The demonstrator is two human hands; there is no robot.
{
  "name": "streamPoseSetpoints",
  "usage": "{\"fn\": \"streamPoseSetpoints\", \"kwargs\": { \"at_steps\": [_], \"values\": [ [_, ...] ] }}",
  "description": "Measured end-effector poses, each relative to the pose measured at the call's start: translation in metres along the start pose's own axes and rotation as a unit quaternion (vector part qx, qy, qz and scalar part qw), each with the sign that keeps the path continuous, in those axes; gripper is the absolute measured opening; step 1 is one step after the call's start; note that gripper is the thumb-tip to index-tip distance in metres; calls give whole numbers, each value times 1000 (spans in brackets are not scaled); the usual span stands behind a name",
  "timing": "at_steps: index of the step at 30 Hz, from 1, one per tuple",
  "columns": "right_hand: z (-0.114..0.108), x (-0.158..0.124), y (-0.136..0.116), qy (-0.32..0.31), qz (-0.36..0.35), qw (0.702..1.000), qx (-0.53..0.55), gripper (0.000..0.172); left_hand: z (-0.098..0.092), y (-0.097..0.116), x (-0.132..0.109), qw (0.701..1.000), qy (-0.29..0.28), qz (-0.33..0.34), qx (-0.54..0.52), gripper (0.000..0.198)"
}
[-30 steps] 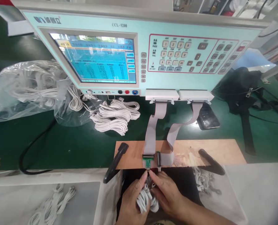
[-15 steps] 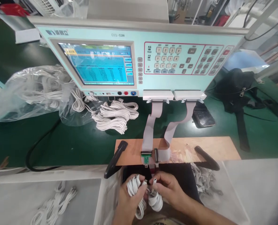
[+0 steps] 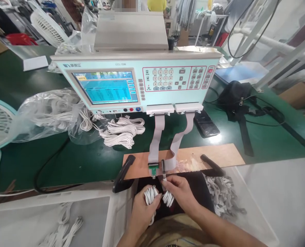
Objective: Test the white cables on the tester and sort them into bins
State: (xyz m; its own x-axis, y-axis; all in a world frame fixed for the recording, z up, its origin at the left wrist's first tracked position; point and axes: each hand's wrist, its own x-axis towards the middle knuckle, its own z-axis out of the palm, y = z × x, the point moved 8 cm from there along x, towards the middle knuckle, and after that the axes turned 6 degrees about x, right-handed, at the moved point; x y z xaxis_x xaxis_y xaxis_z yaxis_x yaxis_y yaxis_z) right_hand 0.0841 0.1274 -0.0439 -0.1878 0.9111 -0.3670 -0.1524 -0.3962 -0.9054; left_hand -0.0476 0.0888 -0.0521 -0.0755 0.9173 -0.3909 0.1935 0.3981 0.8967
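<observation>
We see one near-left bin [image 3: 116, 209], one near-right bin [image 3: 258, 206], one far-left bag [image 3: 76, 135], all holding white cables [image 3: 72, 230]; near centre, our left hand [image 3: 141, 207] grips one coil [image 3: 149, 197], our right hand [image 3: 182, 192] pinches a second coil [image 3: 168, 199] by the right connector [image 3: 163, 167].

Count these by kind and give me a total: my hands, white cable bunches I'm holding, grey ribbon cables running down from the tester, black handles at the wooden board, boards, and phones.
Hands: 2 (left hand, right hand)
Held white cable bunches: 2, one per hand
Grey ribbon cables: 2
Black handles: 2
Wooden board: 1
Phone: 1
Total: 10
</observation>
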Motion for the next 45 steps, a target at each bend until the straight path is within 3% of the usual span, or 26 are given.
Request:
{"fn": "streamPoseSetpoints", "kwargs": {
  "at_steps": [6,15,19,26,38,45],
  "values": [
    [2,-2,-3,4,-8,1000,29,35,12,-16,-2,981,-19,-90,-173,30],
    [2,-2,-2,13,17,997,78,37,0,2,-3,999,5,19,-38,24],
    [5,0,5,23,52,986,154,36,-2,0,-2,995,18,5,-97,27],
    [6,3,16,45,30,978,202,32,-3,0,-1,969,120,-1,-218,27],
    [7,0,10,32,10,981,190,34,2,-2,5,964,100,-10,-247,23],
    [10,0,9,15,7,979,205,32,5,-1,4,943,116,-14,-312,25]
  ]
}}
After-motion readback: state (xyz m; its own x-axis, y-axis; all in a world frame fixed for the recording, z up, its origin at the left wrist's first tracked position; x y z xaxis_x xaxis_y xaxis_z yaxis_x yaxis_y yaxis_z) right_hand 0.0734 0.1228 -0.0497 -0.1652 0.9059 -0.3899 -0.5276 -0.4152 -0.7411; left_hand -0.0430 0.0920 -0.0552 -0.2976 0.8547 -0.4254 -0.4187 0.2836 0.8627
